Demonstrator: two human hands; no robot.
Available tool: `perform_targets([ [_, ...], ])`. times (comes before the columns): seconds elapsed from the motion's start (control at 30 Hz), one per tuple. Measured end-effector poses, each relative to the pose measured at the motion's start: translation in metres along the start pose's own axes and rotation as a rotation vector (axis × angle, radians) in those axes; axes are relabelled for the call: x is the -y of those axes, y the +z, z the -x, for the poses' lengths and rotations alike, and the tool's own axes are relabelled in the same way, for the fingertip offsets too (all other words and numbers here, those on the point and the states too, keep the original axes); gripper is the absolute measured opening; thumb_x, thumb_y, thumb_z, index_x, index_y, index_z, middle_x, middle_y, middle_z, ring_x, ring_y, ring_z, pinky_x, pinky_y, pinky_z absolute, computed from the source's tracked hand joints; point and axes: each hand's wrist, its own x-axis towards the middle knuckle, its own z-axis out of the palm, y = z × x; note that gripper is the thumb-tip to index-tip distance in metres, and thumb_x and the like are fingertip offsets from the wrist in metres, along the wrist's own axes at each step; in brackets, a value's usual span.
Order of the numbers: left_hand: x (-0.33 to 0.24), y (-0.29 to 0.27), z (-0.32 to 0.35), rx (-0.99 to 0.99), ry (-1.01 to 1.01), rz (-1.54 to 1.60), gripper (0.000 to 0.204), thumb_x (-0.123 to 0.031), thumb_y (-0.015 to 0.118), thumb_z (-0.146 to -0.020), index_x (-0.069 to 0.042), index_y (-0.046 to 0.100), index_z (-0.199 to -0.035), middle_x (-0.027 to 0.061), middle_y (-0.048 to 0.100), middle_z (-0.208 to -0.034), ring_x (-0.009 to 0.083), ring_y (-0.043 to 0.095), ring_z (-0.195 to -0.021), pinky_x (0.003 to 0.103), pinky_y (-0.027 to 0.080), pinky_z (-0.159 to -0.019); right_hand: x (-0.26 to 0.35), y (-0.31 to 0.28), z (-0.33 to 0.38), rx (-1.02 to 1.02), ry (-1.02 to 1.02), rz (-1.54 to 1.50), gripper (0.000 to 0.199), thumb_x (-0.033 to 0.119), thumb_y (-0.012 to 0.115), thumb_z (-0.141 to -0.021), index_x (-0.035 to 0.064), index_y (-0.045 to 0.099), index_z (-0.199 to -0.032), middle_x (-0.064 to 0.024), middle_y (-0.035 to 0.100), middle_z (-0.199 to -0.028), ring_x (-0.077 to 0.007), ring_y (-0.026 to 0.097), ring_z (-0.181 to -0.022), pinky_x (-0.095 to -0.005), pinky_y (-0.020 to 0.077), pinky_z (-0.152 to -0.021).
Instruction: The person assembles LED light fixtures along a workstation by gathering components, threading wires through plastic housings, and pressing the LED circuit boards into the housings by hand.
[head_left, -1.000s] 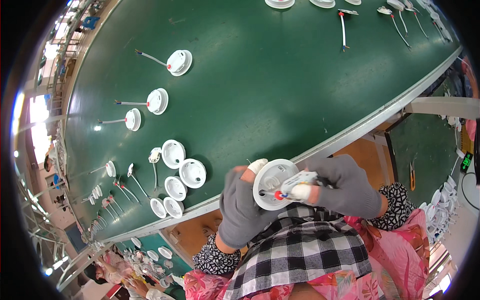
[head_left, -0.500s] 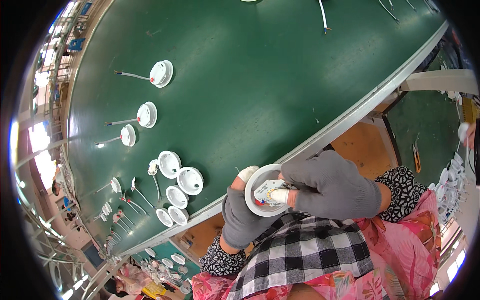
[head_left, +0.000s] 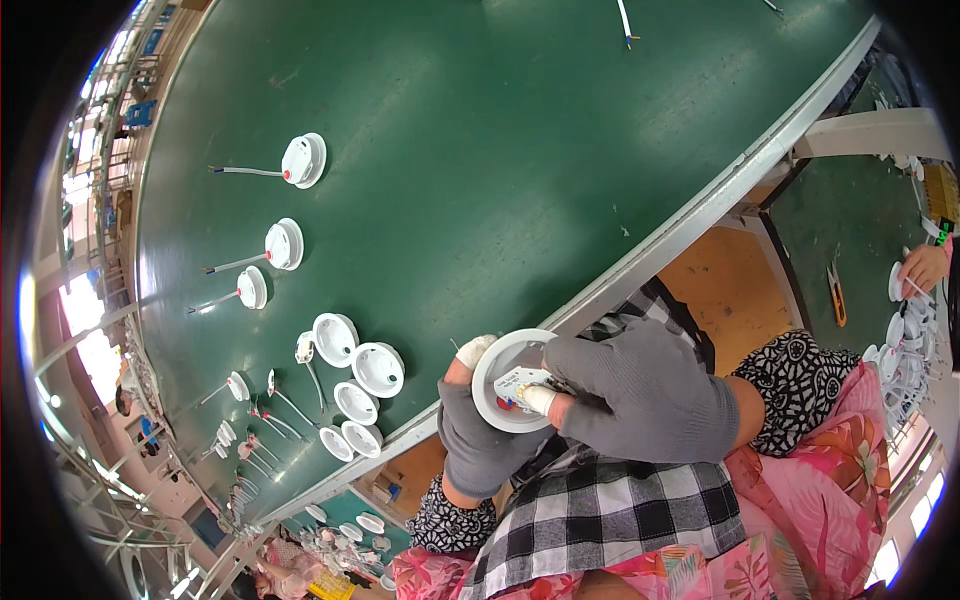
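Note:
My left hand (head_left: 487, 440), in a grey glove with a taped fingertip, is closed round a white round lamp housing (head_left: 484, 402), its open side facing up. Inside the housing lies a white circuit board (head_left: 519, 383) with a red part beside it. My right hand (head_left: 640, 392), gloved alike, presses its taped thumb and fingers on the board; the fingers' undersides are hidden. Both hands are over my lap, at the near edge of the green table. Several empty white housings (head_left: 378, 370) stand to the left of my left hand.
On the green table (head_left: 480, 180), lamps with cables (head_left: 285, 244) stand at the left, and loose wired parts (head_left: 288, 398) lie nearer. A metal edge (head_left: 700, 225) runs diagonally past my hands. At the right are a cutter (head_left: 836, 295), a heap of white lamps (head_left: 908, 345) and another person's hand (head_left: 925, 268).
My hands and the housing have shifted slightly left, and the board sits partly more covered by my right fingers. The table's lamps appear lower and farther left. Another person's hand has come further into view.

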Motion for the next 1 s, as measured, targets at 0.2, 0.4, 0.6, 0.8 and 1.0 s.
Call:
perform_targets([
  [0.2, 0.01, 0.0, 0.007, -0.058, 0.023, 0.027, 0.095, -0.018, 0.093, -0.066, -0.003, 0.031, -0.136, 0.0168, 0.056, -0.122, 0.0236, 0.063, -0.11, 0.036, 0.053, -0.089, -0.003, -0.015, -0.002, 0.06, -0.039, 0.028, 0.053, 0.039, 0.071, -0.085, 0.0022, 0.055, -0.12, -0.0177, 0.062, -0.09, -0.0311, 0.068, -0.076, -0.0401, 0.0538, -0.063],
  [0.4, 0.009, 0.003, 0.006, -0.037, 0.022, 0.11, 0.095, -0.015, 0.094, -0.063, -0.005, 0.031, -0.133, 0.0154, 0.055, -0.124, 0.0237, 0.063, -0.11, 0.037, 0.053, -0.091, -0.012, -0.002, -0.001, 0.05, -0.131, 0.076, 0.088, 0.046, 0.077, -0.077, -0.0006, 0.037, -0.139, -0.0211, 0.052, -0.12, -0.0346, 0.063, -0.102, -0.0408, 0.0516, -0.082],
  [0.6, 0.013, -0.004, 0.003, 0.056, -0.046, 0.341, 0.096, -0.015, 0.093, -0.065, -0.005, 0.03, -0.137, 0.0147, 0.053, -0.129, 0.0236, 0.06, -0.115, 0.039, 0.049, -0.098, -0.013, 0.012, 0.007, 0.032, -0.051, -0.111, 0.09, 0.047, 0.082, -0.069, 0.0028, 0.044, -0.137, -0.013, 0.057, -0.106, -0.03, 0.061, -0.097, -0.0418, 0.0461, -0.089],
  [0.8, 0.022, -0.002, 0.023, -0.095, -0.249, 0.907, 0.075, -0.025, 0.08, -0.083, -0.001, 0.032, -0.136, 0.0141, 0.053, -0.127, 0.0217, 0.058, -0.112, 0.035, 0.047, -0.097, -0.003, 0.006, 0.008, 0.0, -0.109, -0.048, 0.083, 0.044, 0.082, -0.07, 0.0014, 0.044, -0.131, -0.0151, 0.06, -0.11, -0.0341, 0.064, -0.092, -0.042, 0.0507, -0.076],
  [1.0, 0.017, -0.011, 0.028, -0.113, -0.212, 0.667, 0.032, -0.011, 0.073, -0.086, -0.002, 0.05, -0.106, 0.01, 0.065, -0.105, 0.0144, 0.063, -0.093, 0.029, 0.05, -0.084, -0.001, 0.006, 0.006, -0.046, -0.151, -0.001, 0.084, 0.05, 0.08, -0.071, 0.0016, 0.045, -0.13, -0.014, 0.059, -0.107, -0.0339, 0.063, -0.088, -0.0424, 0.0504, -0.073],
])
